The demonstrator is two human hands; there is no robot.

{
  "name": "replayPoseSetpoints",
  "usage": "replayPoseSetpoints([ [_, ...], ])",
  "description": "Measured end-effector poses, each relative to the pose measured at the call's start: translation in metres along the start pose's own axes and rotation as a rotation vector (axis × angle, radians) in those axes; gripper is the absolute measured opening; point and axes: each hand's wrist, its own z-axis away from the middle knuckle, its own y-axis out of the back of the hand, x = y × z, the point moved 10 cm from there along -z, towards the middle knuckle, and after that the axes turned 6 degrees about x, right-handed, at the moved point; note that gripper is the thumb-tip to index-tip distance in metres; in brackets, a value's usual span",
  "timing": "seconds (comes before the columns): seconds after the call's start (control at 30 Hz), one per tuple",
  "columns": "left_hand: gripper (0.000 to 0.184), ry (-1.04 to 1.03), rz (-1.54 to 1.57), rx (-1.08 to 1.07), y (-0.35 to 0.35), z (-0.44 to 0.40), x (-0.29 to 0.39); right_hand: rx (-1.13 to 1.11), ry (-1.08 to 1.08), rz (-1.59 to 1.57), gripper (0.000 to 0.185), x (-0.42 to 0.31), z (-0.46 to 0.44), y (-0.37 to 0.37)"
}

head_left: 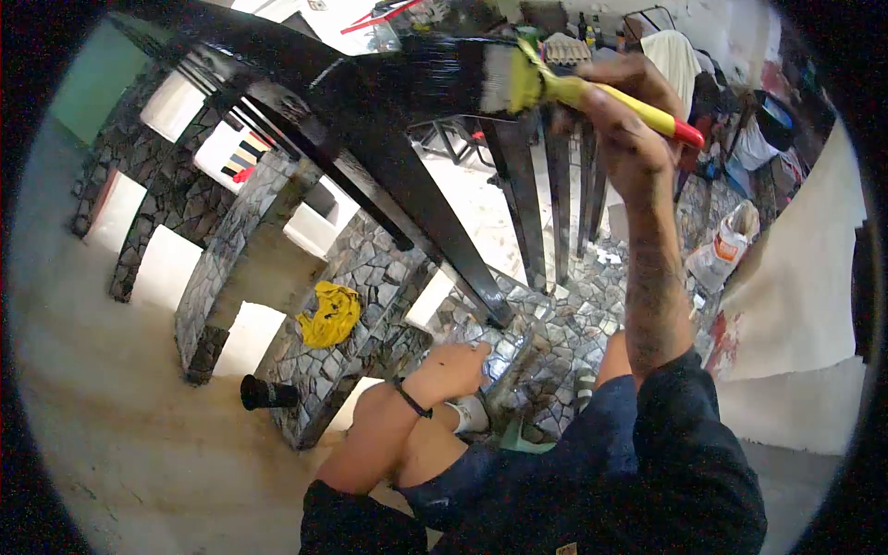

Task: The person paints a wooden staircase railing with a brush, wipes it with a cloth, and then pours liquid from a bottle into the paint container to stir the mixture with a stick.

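My right hand (634,120) grips a paintbrush (553,90) with a yellow, red-tipped handle. Its wide bristles, dark at the tip, lie against the end part of a black metal rail (407,79), which looks wet and glossy. Low in front of me, my left hand (450,372) hangs by my knee, its fingers curled in and nothing visible in them. A dark band circles that wrist. Black upright bars (435,222) run down from the rail towards the stone-covered steps.
Below left, stone-faced steps (347,287) with white treads carry a crumpled yellow cloth (330,314). A black cup-like container (268,392) stands near them. To the right are a white sack (726,248) and a pale wall (795,305). Bottles and an egg carton (566,50) sit at the back.
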Motion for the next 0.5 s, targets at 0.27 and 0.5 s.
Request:
replayPoseSetpoints([
  [0.27,0.045,0.0,0.052,0.016,0.009,-0.004,0.005,0.076,-0.185,-0.118,0.022,0.057,0.014,0.01],
  [0.5,0.045,-0.003,0.049,-0.016,0.001,-0.008,0.005,0.072,-0.112,-0.248,0.021,0.018,0.027,-0.006],
])
